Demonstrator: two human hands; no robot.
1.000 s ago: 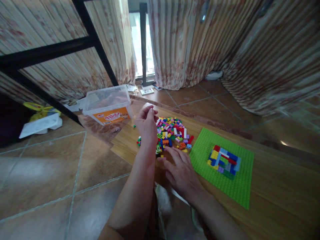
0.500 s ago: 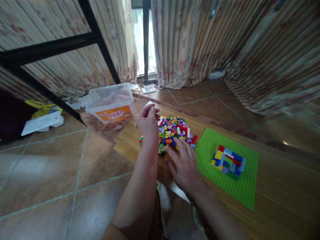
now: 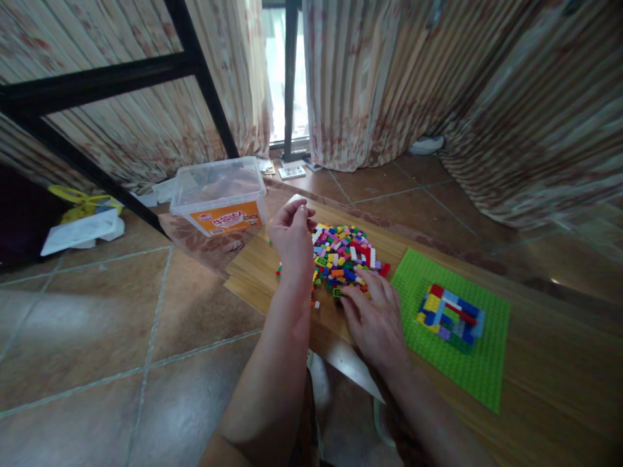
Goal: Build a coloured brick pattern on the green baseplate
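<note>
My left hand [image 3: 293, 228] is raised at the left side of a heap of mixed building bricks [image 3: 335, 250], thumb and fingers pinched together. What it holds, if anything, is hidden. My right hand [image 3: 377, 314] is low at the front right of the heap, with a lime green brick [image 3: 337, 293] at its thumb and index fingertips. The other fingers reach over the edge of the heap. To the right lies a green baseplate [image 3: 487, 383], bearing a low multicoloured brick build [image 3: 450, 316] with red, yellow, blue and purple bricks.
The wooden table [image 3: 540, 389] carries the bricks and baseplate. On the floor beyond its left end stands a clear plastic tub [image 3: 219, 194] with an orange label. Striped curtains [image 3: 350, 84] and a black metal frame [image 3: 209, 97] stand behind.
My right hand has drawn back to the right, and the lime green brick has moved with it. A small white brick now shows by my left forearm. My left hand keeps its pinch.
</note>
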